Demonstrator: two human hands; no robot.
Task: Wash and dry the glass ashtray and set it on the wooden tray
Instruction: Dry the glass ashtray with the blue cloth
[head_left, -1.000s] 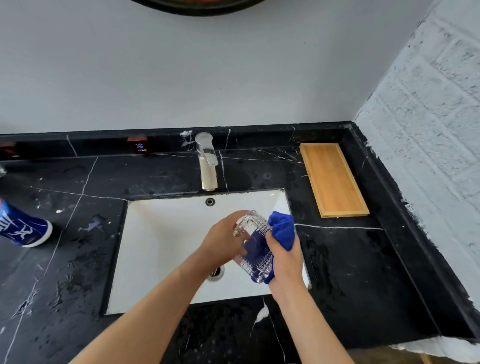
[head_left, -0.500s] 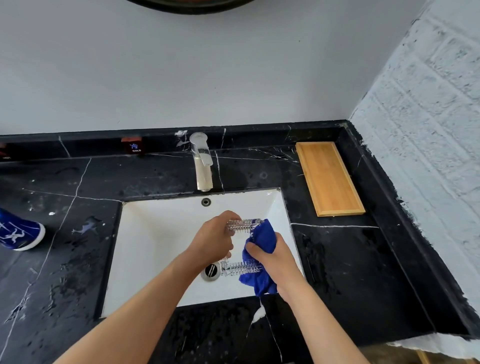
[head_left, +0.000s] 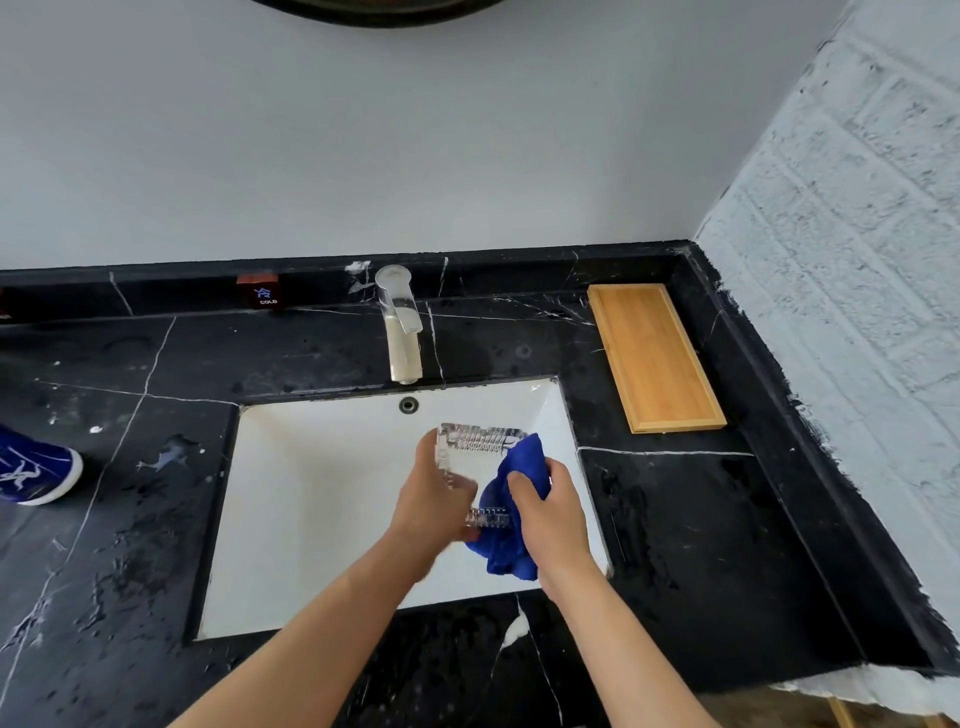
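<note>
Above the white sink (head_left: 311, 519) I hold a clear, ridged glass ashtray (head_left: 480, 440). My left hand (head_left: 434, 506) grips its left side, and the ashtray stands on edge. My right hand (head_left: 548, 514) presses a blue cloth (head_left: 511, 530) against the ashtray's right side, covering part of the glass. The wooden tray (head_left: 654, 358) lies bare on the black counter at the back right, beyond my right hand.
A chrome faucet (head_left: 401, 327) stands behind the sink, with no water visibly running from it. A blue and white container (head_left: 31, 473) lies at the left edge of the wet black marble counter (head_left: 701, 545). A white brick wall (head_left: 857, 260) bounds the right side.
The ashtray has turned in my hands from a tilted pose to standing on edge. My right hand with the cloth has shifted from its top edge down its right side.
</note>
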